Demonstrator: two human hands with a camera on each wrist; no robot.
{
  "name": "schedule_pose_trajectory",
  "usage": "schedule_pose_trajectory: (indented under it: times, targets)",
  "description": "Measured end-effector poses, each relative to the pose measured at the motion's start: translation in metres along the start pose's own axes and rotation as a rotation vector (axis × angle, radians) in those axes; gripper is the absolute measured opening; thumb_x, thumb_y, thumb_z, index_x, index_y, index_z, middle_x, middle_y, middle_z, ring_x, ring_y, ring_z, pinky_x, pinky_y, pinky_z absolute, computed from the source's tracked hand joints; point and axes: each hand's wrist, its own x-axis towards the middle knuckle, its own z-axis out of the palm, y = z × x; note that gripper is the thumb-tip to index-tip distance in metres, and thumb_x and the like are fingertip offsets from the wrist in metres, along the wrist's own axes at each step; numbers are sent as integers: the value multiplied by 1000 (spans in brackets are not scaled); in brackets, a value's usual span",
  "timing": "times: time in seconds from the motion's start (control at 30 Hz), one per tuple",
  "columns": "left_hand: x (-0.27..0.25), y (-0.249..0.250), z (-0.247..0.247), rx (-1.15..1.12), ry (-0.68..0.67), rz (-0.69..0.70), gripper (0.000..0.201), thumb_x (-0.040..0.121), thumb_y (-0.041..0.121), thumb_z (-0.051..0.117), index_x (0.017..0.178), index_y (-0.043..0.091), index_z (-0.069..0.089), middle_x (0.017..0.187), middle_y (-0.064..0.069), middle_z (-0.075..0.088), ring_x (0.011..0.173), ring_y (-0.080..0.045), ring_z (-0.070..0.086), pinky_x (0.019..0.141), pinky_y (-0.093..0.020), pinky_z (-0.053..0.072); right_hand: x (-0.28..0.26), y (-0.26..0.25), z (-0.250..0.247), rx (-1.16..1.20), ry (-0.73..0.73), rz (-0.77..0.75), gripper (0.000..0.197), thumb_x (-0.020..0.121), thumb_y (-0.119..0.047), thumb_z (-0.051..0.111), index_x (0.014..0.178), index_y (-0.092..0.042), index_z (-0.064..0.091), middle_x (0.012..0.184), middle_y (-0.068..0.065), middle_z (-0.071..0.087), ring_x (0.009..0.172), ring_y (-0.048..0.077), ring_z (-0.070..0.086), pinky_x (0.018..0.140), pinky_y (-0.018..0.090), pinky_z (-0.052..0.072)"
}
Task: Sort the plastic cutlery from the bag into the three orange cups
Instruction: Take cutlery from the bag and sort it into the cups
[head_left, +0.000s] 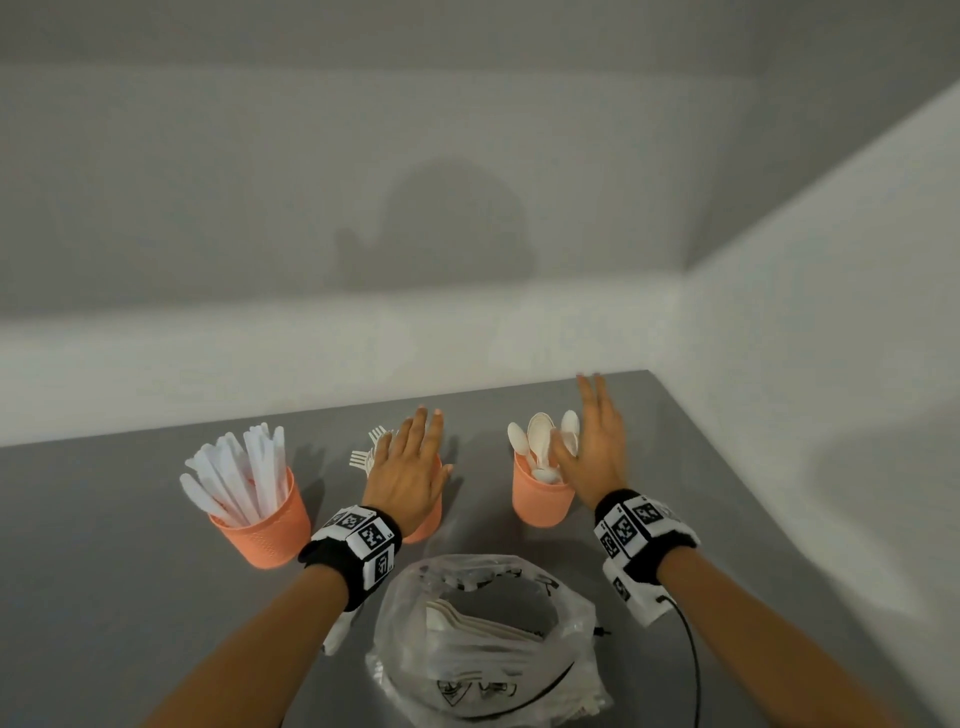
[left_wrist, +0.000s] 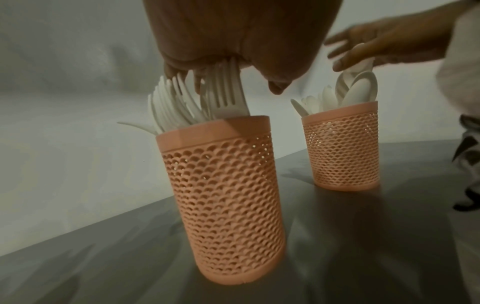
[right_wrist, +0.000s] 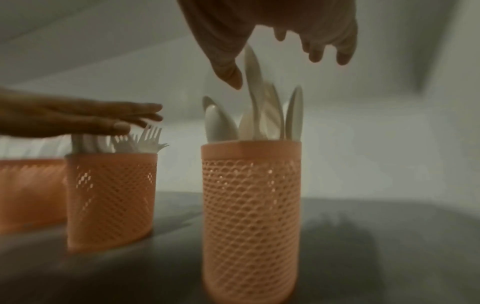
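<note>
Left hand (head_left: 408, 467), fingers straight, flat above the forks (left_wrist: 223, 96) in the middle cup (left_wrist: 223, 197). Right hand (head_left: 597, 452), fingers spread, holding nothing, beside the spoons (head_left: 543, 441) in the right cup (head_left: 540, 499). Knife cup (head_left: 265, 525) left of the left hand; bag (head_left: 483, 639) on the surface (head_left: 104, 597), nearer the person than both hands.

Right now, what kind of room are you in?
Hard to say; probably a plain workroom set up for recording. There is only a bare grey tabletop in a corner of blank white walls, and black-and-white coded wristbands on the person's arms.
</note>
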Motion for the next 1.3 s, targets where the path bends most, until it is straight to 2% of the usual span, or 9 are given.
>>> schedule_pose_trajectory:
  times: [0.17,0.37,0.47,0.53,0.63,0.77,1.0,1.13,1.3]
  targets:
    - [6,-1,-2,70,-113,-5,66,97,48,21,149,10,5,157,-8,12,145,-25,11,119,-39,9,1,2,10,-297,-385,-40,86,77,-51,-5,148,-5,11,158,11,7,147,23,4,118,41,-1]
    - [6,-2,-10,-53,-127,-48,79,90,62,15,149,11,5,158,-12,5,146,-25,4,119,-41,6,0,-12,7,-418,-384,5,121,58,-78,-30,149,-9,8,158,15,-2,147,25,-6,113,50,-11]
    - [-4,5,-23,-283,83,31,83,82,62,13,145,9,26,152,-14,25,141,-27,24,114,-38,22,-5,-25,2,-273,-262,-62,96,76,-73,-4,147,-13,24,157,16,11,146,27,5,116,47,-3]
    - [-15,10,-31,-467,178,82,65,86,52,28,133,9,44,135,-11,49,122,-24,49,101,-31,38,-12,-35,0,-45,-215,-138,73,84,-57,18,130,-11,53,144,19,38,136,30,32,113,42,20]
    - [-34,18,-39,-654,163,100,36,84,37,43,105,13,60,89,-5,67,78,-20,63,75,-33,50,-30,-55,-4,207,-289,-231,36,89,-34,48,92,-6,70,92,5,68,84,14,61,82,35,47]
    - [-63,19,-32,-761,-30,117,12,76,36,49,70,28,56,68,3,60,60,-10,52,63,-30,45,-65,-76,-4,280,-530,-309,17,82,-19,62,71,-7,68,47,-15,50,47,5,47,53,13,34]
    - [-103,5,-7,-495,-212,55,13,80,22,68,81,10,71,103,3,47,102,-15,48,85,-21,34,-112,-79,11,-75,-1009,-297,21,81,-24,60,85,-6,71,86,9,72,70,15,56,66,16,41]
    - [-120,3,-6,-322,-430,-9,32,84,27,63,116,25,63,127,-4,42,117,-21,47,99,-28,36,-134,-86,22,-307,-1152,-209,39,87,-40,54,113,-10,58,114,9,63,107,25,57,95,37,45]
    - [-126,1,-10,-409,-463,-91,47,84,3,50,128,19,53,137,-4,49,125,-20,46,96,-16,31,-139,-85,28,-436,-1249,-133,51,94,-25,50,139,-8,34,138,16,45,125,31,45,99,36,35]
